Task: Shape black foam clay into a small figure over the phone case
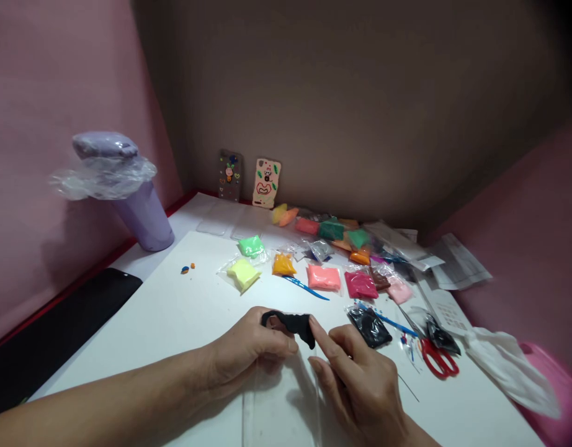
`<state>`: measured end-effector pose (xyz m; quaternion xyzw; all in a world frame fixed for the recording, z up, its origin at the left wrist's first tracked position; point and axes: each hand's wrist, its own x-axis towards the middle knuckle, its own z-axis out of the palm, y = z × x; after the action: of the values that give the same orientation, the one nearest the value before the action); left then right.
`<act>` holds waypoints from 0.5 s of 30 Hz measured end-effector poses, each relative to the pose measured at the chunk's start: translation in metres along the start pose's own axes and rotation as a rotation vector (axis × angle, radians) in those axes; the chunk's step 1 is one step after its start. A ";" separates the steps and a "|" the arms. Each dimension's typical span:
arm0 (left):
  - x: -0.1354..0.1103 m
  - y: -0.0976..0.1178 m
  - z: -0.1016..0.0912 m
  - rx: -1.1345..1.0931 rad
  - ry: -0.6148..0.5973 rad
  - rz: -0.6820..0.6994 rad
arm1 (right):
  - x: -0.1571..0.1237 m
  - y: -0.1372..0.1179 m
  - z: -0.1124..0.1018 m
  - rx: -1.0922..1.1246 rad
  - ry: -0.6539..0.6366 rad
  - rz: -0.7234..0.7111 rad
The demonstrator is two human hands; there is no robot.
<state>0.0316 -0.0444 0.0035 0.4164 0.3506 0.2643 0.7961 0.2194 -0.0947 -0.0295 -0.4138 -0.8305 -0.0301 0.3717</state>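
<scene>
A strip of soft black clay (293, 323) lies along the far end of a clear phone case (281, 419) and bends down at its right end. My left hand (246, 347) is closed around the case's far left corner, its thumb beside the clay. With the index fingertip, my right hand (360, 379) presses the clay's right end; its thumb is close to the case's right edge and the other fingers are curled. A packet of black clay (370, 326) lies just beyond the right hand.
Several coloured clay packets (324, 277) spread across the white table. Red-handled scissors (439, 360) and a blue modelling tool (307, 287) lie there too. Two decorated phone cases (266, 183) lean on the wall. A wrapped purple tumbler (144, 214) and a black slab (67, 329) are left.
</scene>
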 end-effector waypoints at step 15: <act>0.001 -0.008 -0.003 0.028 -0.040 -0.001 | 0.002 -0.006 0.001 -0.014 -0.051 -0.110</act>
<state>0.0313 -0.0461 -0.0048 0.4326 0.3386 0.2507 0.7971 0.2139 -0.0975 -0.0272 -0.3710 -0.8609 -0.0457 0.3452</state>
